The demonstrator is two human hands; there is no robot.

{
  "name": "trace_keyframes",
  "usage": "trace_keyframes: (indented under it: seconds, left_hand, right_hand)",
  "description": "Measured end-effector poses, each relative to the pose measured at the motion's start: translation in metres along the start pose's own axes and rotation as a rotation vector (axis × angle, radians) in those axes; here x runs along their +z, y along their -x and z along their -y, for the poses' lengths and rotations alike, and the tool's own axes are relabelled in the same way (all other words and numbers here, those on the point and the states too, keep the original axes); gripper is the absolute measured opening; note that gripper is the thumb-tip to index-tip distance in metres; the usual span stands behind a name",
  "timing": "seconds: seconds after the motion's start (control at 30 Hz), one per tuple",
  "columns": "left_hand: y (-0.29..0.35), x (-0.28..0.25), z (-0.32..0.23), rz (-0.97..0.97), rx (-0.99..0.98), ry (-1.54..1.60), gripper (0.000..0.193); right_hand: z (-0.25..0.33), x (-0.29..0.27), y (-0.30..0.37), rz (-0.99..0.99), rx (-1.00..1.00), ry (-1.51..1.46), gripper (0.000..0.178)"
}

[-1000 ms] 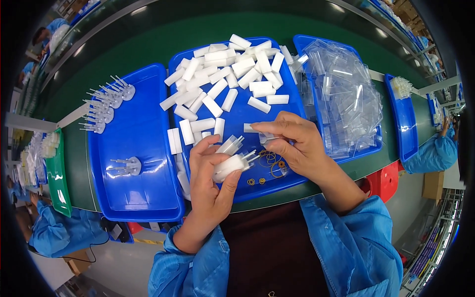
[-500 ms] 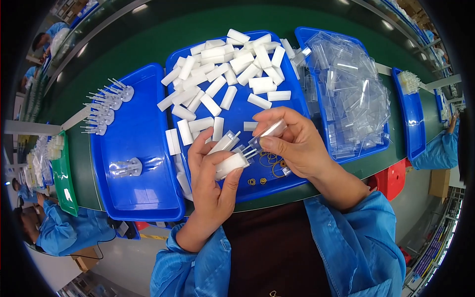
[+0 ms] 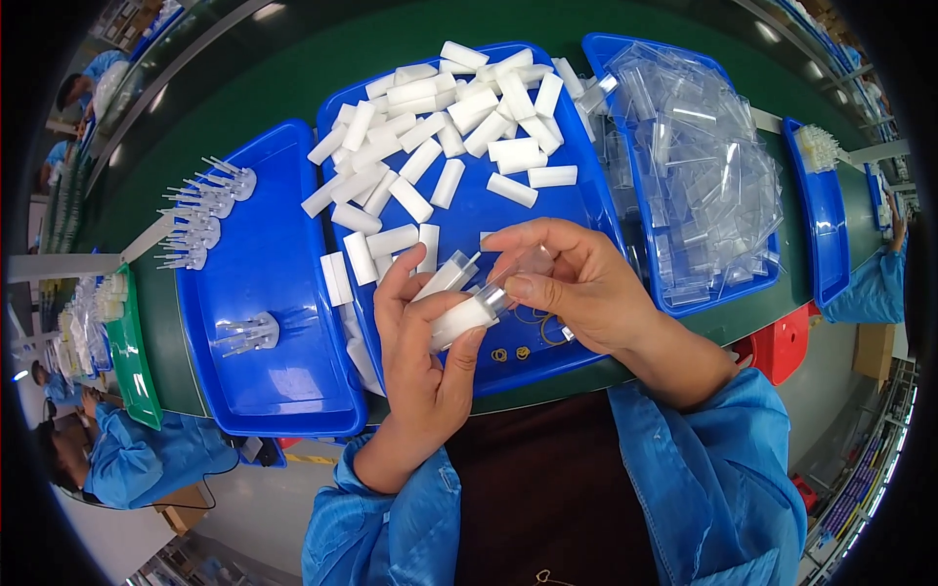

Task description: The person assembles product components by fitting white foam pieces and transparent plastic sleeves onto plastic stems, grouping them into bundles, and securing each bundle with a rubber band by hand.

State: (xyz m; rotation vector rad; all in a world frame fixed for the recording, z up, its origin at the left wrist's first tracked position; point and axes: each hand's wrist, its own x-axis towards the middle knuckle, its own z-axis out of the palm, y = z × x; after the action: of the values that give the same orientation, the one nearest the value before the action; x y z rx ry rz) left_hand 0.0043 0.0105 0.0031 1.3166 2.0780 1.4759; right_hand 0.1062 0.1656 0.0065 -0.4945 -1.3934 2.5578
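Observation:
My left hand [image 3: 420, 366] is closed around a white foam block [image 3: 459, 324] with thin pins at its end. A second white piece in clear plastic [image 3: 451, 276] sticks up between its fingers. My right hand [image 3: 601, 298] pinches a clear plastic sleeve [image 3: 528, 269] between thumb and fingers. The sleeve's lower end sits against the block's pin end; how far it goes over the pins is hard to see. Both hands are above the middle blue tray [image 3: 572, 210], where many loose white foam blocks [image 3: 410, 200] and small yellow rubber bands [image 3: 501, 355] lie.
The left blue tray [image 3: 269, 396] holds clear round bases with upright pins [image 3: 207, 223] and one more base [image 3: 256, 332]. To the right, another blue tray [image 3: 723, 295] is heaped with clear sleeves [image 3: 699, 176]. A red stool [image 3: 782, 347] stands below the bench; a co-worker's blue sleeve [image 3: 161, 459] is at left.
My right hand has moved the clear sleeve down and left against the block's end, covering the pins that stood bare between the hands. My left hand keeps its grip.

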Motion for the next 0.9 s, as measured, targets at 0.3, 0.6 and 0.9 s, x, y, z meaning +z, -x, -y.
trace_keyframes:
  seconds: [0.3,0.6,0.9]
  left_hand:
    - [0.0001,0.0028,-0.0018,-0.02,-0.054,0.062,0.021]
    - [-0.0006,0.0057,-0.0035,-0.054,-0.104,0.134,0.019]
    - [-0.0001,0.0082,0.0,-0.063,-0.082,0.102,0.019]
  right_hand:
    - [-0.0008,0.0018,0.0019,-0.011,-0.088,-0.013,0.031]
    - [-0.0017,0.0031,0.0015,-0.028,-0.143,0.069,0.024]
    - [-0.0073,0.0037,0.0047,-0.044,-0.198,0.065,0.021]
